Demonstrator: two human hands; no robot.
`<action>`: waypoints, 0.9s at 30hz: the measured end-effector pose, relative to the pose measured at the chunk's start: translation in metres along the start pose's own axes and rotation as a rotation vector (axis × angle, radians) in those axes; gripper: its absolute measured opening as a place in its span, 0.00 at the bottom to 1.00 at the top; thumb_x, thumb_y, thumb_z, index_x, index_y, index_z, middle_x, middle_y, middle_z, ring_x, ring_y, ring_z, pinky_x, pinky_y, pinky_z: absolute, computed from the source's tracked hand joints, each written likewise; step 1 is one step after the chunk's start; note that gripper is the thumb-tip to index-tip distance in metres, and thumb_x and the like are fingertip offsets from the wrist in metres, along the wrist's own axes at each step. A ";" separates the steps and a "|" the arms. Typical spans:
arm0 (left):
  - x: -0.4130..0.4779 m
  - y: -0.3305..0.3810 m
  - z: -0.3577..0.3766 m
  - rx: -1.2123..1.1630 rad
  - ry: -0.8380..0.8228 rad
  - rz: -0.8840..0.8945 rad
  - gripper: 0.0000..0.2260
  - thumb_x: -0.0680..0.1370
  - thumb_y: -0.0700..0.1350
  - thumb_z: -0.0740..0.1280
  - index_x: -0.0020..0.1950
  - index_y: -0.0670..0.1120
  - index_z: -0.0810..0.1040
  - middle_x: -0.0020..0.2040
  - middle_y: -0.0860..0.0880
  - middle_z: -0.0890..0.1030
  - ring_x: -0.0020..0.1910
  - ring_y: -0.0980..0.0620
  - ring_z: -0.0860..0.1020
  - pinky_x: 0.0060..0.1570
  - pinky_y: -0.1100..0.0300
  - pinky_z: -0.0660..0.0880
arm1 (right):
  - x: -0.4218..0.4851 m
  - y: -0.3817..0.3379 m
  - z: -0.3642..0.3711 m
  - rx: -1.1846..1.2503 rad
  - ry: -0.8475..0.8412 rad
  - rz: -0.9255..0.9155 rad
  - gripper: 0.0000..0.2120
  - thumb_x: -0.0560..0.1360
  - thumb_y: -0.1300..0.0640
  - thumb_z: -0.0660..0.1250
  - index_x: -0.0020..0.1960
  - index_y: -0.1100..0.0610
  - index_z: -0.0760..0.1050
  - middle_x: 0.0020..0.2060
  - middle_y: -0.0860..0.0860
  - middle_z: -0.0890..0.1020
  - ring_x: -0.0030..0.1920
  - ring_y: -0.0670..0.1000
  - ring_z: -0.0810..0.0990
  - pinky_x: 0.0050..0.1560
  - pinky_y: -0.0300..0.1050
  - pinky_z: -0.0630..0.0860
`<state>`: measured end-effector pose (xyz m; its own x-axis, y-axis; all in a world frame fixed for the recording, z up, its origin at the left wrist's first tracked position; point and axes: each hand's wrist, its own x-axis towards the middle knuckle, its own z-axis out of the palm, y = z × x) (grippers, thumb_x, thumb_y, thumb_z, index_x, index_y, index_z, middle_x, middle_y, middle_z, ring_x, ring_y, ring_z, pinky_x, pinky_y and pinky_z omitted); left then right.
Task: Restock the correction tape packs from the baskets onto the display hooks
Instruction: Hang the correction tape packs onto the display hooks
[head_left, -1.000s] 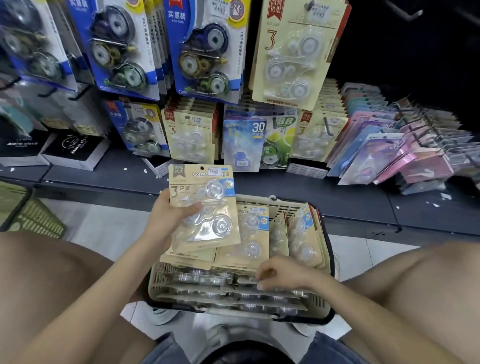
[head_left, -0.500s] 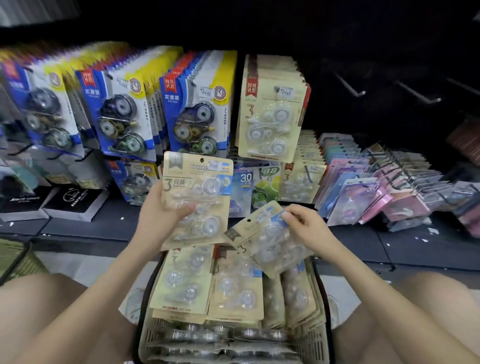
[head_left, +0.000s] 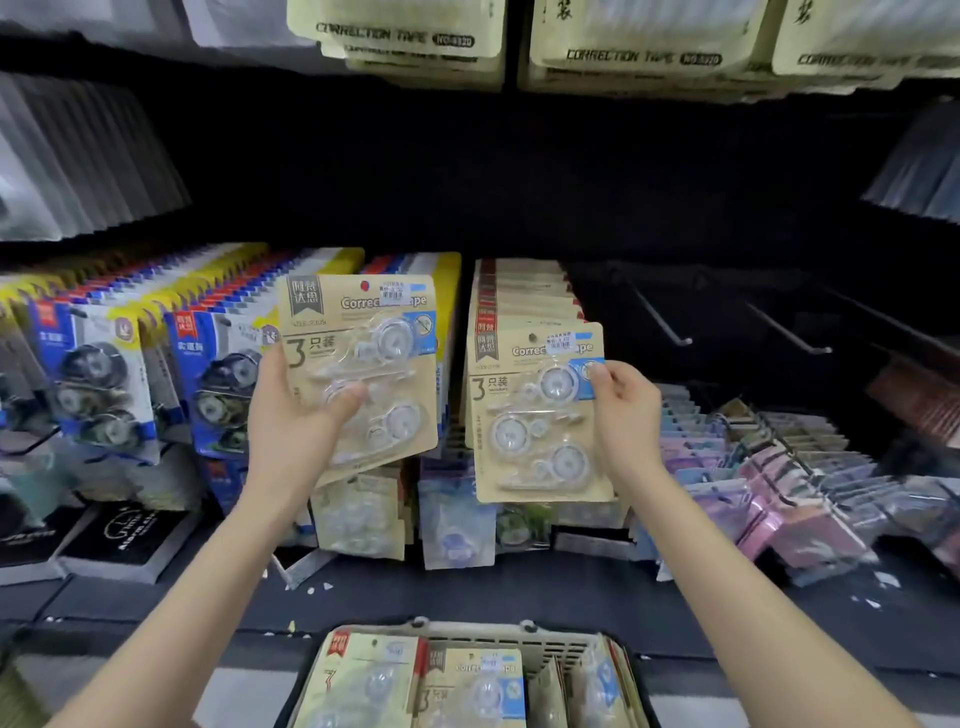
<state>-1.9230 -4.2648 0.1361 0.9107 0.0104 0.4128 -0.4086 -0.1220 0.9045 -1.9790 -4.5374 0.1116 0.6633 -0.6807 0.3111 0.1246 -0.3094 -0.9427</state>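
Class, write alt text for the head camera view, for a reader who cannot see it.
A person's left hand grips a tan correction tape pack while the right hand pinches a second pack by its right edge, before a hanging row of matching packs. Below, a basket holds more packs; bare hooks jut out on the right.

Top packs (head_left: 410, 44) read "CORRECTION TAPE"; left pack (head_left: 410, 379) and right pack (head_left: 524, 431) show "3" (titles partly stickered).
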 end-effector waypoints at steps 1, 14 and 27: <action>0.004 0.001 0.001 -0.003 -0.003 0.004 0.35 0.73 0.46 0.76 0.75 0.48 0.64 0.67 0.60 0.73 0.70 0.55 0.69 0.72 0.51 0.64 | 0.002 0.003 0.002 -0.006 0.004 0.000 0.12 0.82 0.57 0.61 0.46 0.61 0.79 0.44 0.60 0.83 0.41 0.51 0.77 0.44 0.48 0.75; 0.010 0.006 0.015 0.016 -0.027 0.074 0.27 0.74 0.40 0.74 0.66 0.58 0.66 0.57 0.69 0.72 0.59 0.65 0.72 0.63 0.64 0.65 | 0.009 0.016 0.021 -0.188 0.060 -0.053 0.10 0.83 0.56 0.60 0.44 0.56 0.74 0.34 0.44 0.77 0.34 0.44 0.73 0.34 0.41 0.67; -0.023 -0.004 0.022 -0.138 -0.308 -0.067 0.29 0.61 0.51 0.78 0.60 0.51 0.74 0.57 0.52 0.83 0.56 0.51 0.82 0.57 0.46 0.78 | -0.034 -0.034 0.006 0.080 -0.368 -0.024 0.19 0.73 0.40 0.67 0.59 0.49 0.74 0.52 0.47 0.83 0.52 0.47 0.83 0.57 0.51 0.79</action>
<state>-1.9411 -4.2862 0.1206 0.9026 -0.2885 0.3196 -0.3326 0.0041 0.9430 -2.0013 -4.5002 0.1325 0.8785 -0.3850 0.2829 0.1908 -0.2600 -0.9466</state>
